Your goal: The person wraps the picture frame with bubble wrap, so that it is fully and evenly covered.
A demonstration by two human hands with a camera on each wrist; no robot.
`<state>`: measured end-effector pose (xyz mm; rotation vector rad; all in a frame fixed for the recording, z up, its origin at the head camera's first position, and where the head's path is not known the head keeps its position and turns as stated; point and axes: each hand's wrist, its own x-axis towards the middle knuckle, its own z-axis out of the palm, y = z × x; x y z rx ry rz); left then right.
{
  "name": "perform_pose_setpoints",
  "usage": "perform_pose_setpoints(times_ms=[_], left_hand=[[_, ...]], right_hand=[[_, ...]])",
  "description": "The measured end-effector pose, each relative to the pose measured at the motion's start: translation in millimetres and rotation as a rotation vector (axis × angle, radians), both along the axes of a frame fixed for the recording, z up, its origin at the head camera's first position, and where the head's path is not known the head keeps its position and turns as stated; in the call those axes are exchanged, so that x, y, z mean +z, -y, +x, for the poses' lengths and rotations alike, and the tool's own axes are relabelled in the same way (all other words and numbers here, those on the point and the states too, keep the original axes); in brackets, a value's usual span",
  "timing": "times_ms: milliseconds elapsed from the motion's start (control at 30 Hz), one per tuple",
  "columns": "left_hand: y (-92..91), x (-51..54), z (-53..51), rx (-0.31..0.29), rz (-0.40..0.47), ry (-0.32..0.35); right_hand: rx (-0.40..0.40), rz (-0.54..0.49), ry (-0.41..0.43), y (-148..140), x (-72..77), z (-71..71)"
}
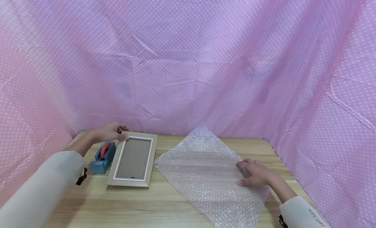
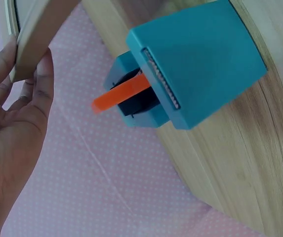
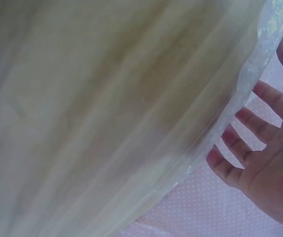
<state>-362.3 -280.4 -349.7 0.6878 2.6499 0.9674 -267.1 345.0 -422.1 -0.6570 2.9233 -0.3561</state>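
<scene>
A beige picture frame (image 1: pixel 133 159) with a white inner border is raised slightly from the wooden table at the left. My left hand (image 1: pixel 109 132) pinches its upper left corner, thumb on the front and fingers behind; the left wrist view shows the frame's edge (image 2: pixel 35 47) in that grip. Right of it, a sheet of bubble wrap (image 1: pixel 205 172) lies diagonally on the table. My right hand (image 1: pixel 255 174) rests on the sheet's right side, its fingers (image 3: pixel 260 126) fairly straight and the tips at the wrap's edge.
A blue tape dispenser (image 1: pixel 101 161) with an orange-red roll stands just left of the frame, close to my left forearm. Pink dotted cloth (image 1: pixel 188 64) hangs behind and along both sides of the wooden table (image 1: pixel 129 205).
</scene>
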Motion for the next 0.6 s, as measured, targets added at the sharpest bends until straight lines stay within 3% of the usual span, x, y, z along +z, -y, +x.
perform_pose_setpoints(times_ms=[300, 600], left_hand=[[7.8, 10.1, 12.7, 0.031, 0.046, 0.016], [0.0, 20.0, 23.0, 0.044, 0.212, 0.083]], right_hand=[[-0.006, -0.011, 0.011, -1, 0.6, 0.1], [0.002, -0.006, 0.004, -2, -1.4, -1.4]])
